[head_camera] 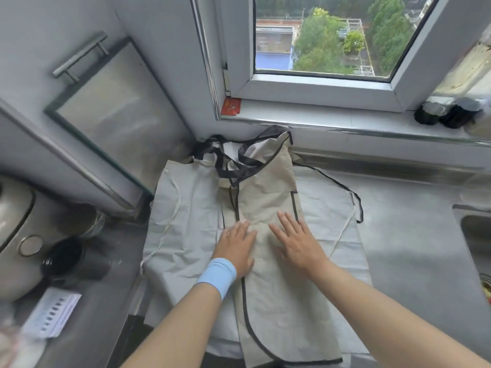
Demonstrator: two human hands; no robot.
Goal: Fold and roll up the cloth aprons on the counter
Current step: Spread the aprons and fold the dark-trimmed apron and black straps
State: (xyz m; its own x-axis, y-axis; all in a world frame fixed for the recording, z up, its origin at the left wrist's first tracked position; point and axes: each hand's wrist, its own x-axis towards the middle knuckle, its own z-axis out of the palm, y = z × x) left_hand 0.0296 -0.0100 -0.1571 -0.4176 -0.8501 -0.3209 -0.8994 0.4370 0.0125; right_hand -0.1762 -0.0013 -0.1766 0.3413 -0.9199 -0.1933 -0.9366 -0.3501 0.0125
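Got the beige apron with black trim (268,197) folded into a long strip, lying on top of a paler apron (186,208) spread flat on the grey tabletop (403,235) under the window (321,41). My left hand (236,245) and right hand (295,240) are both flat on it, fingers straight, just pressing. Black straps (228,160) are bunched at the far end.
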